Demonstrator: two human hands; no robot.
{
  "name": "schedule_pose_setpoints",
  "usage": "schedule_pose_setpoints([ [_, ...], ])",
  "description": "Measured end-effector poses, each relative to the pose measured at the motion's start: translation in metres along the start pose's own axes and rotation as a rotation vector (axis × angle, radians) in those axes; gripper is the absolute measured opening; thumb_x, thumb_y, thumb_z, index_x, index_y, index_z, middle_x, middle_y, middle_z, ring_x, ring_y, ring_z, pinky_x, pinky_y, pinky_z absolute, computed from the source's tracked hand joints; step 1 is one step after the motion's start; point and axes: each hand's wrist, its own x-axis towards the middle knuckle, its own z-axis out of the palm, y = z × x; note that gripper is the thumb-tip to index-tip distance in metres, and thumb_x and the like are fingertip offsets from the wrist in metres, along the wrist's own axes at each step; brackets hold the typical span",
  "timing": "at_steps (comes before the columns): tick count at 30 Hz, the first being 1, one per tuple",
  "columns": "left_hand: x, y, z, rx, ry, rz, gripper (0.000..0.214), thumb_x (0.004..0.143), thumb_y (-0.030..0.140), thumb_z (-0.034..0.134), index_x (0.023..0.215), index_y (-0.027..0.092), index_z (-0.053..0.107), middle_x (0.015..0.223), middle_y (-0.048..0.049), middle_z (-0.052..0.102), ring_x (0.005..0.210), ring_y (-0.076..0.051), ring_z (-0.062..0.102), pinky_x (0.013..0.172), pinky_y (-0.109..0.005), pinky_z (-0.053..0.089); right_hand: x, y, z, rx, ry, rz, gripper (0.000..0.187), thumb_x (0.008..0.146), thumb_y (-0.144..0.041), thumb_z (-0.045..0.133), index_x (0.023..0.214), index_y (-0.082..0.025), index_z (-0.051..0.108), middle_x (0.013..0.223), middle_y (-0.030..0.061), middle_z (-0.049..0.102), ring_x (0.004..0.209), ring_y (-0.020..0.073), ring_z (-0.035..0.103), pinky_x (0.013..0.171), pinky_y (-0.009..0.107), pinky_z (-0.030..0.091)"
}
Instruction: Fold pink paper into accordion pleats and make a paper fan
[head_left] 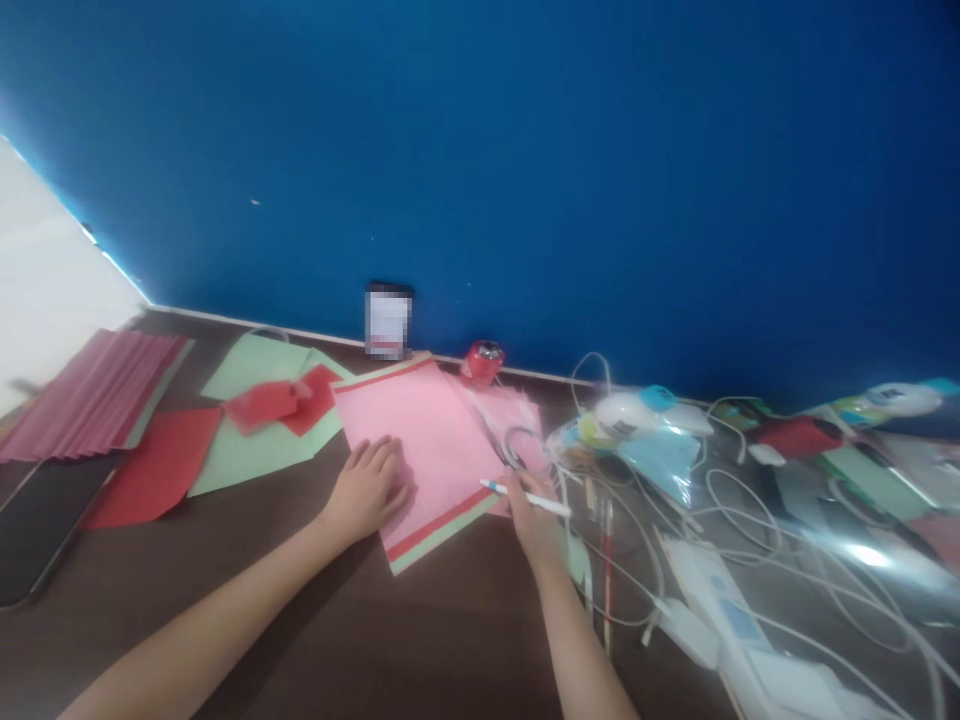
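A pink sheet of paper [424, 435] with red and pale green strips along two edges lies tilted on the dark table. My left hand [371, 485] rests on its left part, fingers laid out on the surface and holding nothing. At the sheet's lower right corner, my right hand [532, 510] grips a white pen [536, 497] with a bluish tip. The pen's tip points left, over the red strip; whether it touches the paper I cannot tell. Beyond the right hand lie more pink paper and scissors [517, 445], partly blurred.
Pleated pink paper [97, 395], a dark phone [49, 525], red paper [165, 465] and green sheets [251, 455] lie left. A red object [482, 362] stands by the blue wall. White cables, glue bottles [634, 415] and a power strip [720, 600] crowd the right.
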Motion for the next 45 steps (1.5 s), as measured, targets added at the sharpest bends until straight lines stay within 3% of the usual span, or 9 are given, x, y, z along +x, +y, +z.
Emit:
schedule_pose_setpoints([
  [20,0.000,0.001,-0.002,-0.005,0.012,0.005,0.040,0.086,0.040,0.039,0.114,0.014,0.052,0.122,-0.0132,0.054,0.122,-0.026,0.043,0.103,-0.043,0.029,0.000,0.004,-0.003,0.024,0.012,-0.014,0.039,0.080,-0.045,0.044,0.050,-0.021,0.040,0.046,-0.0046,0.037,0.048,0.0127,0.038,0.050,0.025,0.030],
  [27,0.000,0.001,-0.001,0.016,-0.006,0.002,0.046,0.086,0.041,0.039,0.120,0.011,0.047,0.122,-0.0138,0.054,0.122,-0.026,0.042,0.103,-0.043,0.029,0.002,0.008,-0.002,0.074,0.074,0.039,0.039,0.083,-0.047,0.041,0.058,-0.019,0.053,0.049,-0.0027,0.044,0.051,0.0143,0.043,0.052,0.026,0.034],
  [34,0.000,0.001,-0.002,0.008,0.001,0.003,0.043,0.087,0.039,0.039,0.118,0.012,0.049,0.121,-0.0137,0.055,0.121,-0.026,0.043,0.102,-0.043,0.031,0.001,0.012,-0.002,0.104,0.104,0.039,0.039,0.083,-0.046,0.042,0.055,-0.020,0.047,0.047,-0.0040,0.042,0.051,0.0135,0.045,0.054,0.025,0.036],
  [40,0.000,0.001,-0.003,-0.008,0.004,0.007,0.043,0.086,0.040,0.039,0.118,0.013,0.049,0.120,-0.0133,0.056,0.121,-0.026,0.043,0.103,-0.043,0.030,0.001,0.011,-0.001,0.002,0.040,-0.014,0.037,0.083,-0.044,0.044,0.056,-0.020,0.047,0.049,-0.0033,0.045,0.051,0.0135,0.044,0.052,0.025,0.034],
  [45,0.000,0.001,-0.003,-0.018,0.016,0.002,0.042,0.086,0.040,0.039,0.118,0.014,0.049,0.120,-0.0133,0.056,0.121,-0.026,0.044,0.101,-0.043,0.032,0.001,0.009,-0.002,0.096,0.123,0.028,0.038,0.083,-0.045,0.043,0.054,-0.020,0.046,0.047,-0.0035,0.043,0.050,0.0137,0.043,0.051,0.025,0.035],
])
